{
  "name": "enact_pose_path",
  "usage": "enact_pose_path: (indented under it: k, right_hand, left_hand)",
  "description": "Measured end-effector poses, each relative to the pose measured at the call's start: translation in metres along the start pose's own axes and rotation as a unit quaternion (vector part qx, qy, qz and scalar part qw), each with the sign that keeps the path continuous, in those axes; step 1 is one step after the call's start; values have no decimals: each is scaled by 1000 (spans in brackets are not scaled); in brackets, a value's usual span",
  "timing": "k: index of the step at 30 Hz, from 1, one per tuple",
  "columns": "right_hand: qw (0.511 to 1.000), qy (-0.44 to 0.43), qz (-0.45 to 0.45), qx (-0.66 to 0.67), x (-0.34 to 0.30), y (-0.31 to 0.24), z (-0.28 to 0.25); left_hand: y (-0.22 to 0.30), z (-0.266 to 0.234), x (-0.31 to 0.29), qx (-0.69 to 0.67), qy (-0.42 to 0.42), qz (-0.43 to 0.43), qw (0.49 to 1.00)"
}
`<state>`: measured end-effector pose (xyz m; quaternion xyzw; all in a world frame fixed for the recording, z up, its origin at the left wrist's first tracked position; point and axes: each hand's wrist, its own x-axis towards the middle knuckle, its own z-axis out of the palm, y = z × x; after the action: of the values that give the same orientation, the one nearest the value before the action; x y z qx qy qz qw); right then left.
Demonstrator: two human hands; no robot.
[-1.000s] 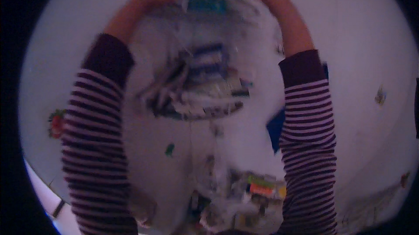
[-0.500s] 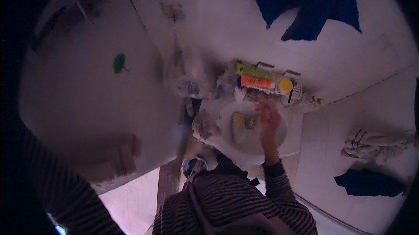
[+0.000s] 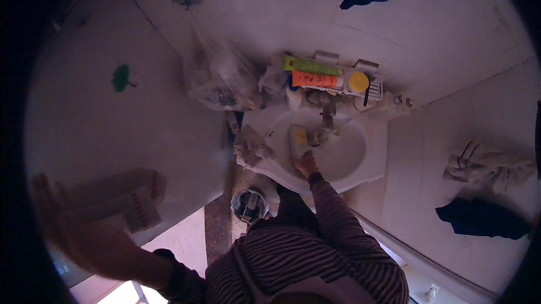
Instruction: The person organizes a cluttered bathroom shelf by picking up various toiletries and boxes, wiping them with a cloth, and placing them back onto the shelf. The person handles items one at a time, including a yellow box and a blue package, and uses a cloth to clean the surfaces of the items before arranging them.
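A pale bottle with a yellow patch (image 3: 299, 138) lies in the white washbasin (image 3: 365, 154), toward its left side. At the bottle's near end is my right hand (image 3: 306, 163), its fingers closed around that end. My left hand (image 3: 70, 233) is raised far out at the left, close to the tiled wall, with nothing visible in it. It is somewhat blurred, but its fingers stretch out apart. Beside the bottle in the basin sits a small roundish item (image 3: 320, 137) too dim to name, below the tap (image 3: 327, 117).
Behind the basin a rack (image 3: 377, 86) carries a green tube (image 3: 313, 66), an orange tube (image 3: 315, 80) and a yellow-lidded container (image 3: 358, 82). A clear plastic bag (image 3: 222, 81) hangs to the left. Crumpled paper (image 3: 252, 145) rests on the basin's left ledge; a lined bin (image 3: 249, 205) stands below.
My right hand has come down from above the basin's right side to the bottle. My left hand has come into view at the left. The whole view has shifted.
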<state>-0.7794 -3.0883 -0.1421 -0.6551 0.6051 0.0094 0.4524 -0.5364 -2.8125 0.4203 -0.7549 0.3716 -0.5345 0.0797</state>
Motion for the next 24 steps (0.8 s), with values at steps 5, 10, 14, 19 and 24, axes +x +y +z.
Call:
enact_pose_path:
  k: [5, 10, 14, 19, 24]
  right_hand:
    - [992, 72, 56, -88, -18, -29, -1]
    - [989, -28, -52, 137, -29, 8, -4]
    - [973, 34, -193, 119, -127, -71, -53]
    - [947, -45, -269, 170, -231, -163, -81]
    - [866, -185, -409, 219, -264, -183, -69]
  left_hand:
    - [59, 14, -54, -295, -65, -143, 942]
    - [95, 33, -127, -519, -139, -297, 789]
    - [153, 52, -205, -771, -264, -376, 440]
    - [238, 50, -235, -846, -324, -365, 214]
    - [221, 53, -221, -830, -349, -434, 13]
